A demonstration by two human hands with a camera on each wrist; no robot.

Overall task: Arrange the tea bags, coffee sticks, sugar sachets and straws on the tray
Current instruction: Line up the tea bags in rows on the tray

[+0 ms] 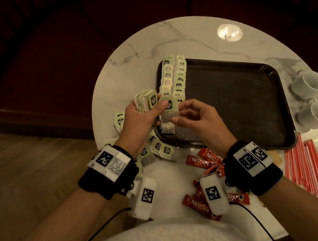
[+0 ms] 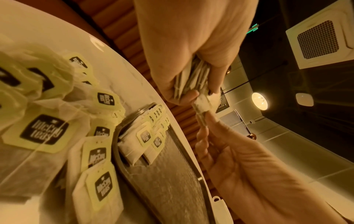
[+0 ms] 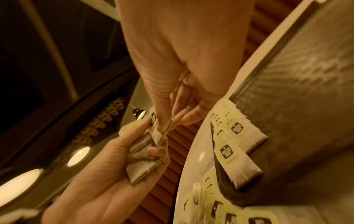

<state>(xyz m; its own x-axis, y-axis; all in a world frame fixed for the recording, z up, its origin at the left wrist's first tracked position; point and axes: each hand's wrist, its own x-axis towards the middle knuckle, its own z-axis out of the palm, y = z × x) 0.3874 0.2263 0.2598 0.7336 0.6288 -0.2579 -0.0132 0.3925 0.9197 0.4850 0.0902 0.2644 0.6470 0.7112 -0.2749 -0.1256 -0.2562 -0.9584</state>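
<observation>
Your left hand clutches a stack of soft, feather-light, green-tagged paper tea bags above the black plastic tray; your right hand pinches one tea bag. Grip the pouch, not the string.

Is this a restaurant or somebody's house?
Probably a café or hotel lounge: a round marble table, a black serving tray, two white cups and heaps of tea bags suggest that.

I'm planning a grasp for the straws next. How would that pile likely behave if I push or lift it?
The straws are thin wrapped sticks lying loose and side by side on the table, so they are probably very light. A push would likely scatter or roll them. Lifted as a bunch, some may slip out, since nothing binds them.
</observation>
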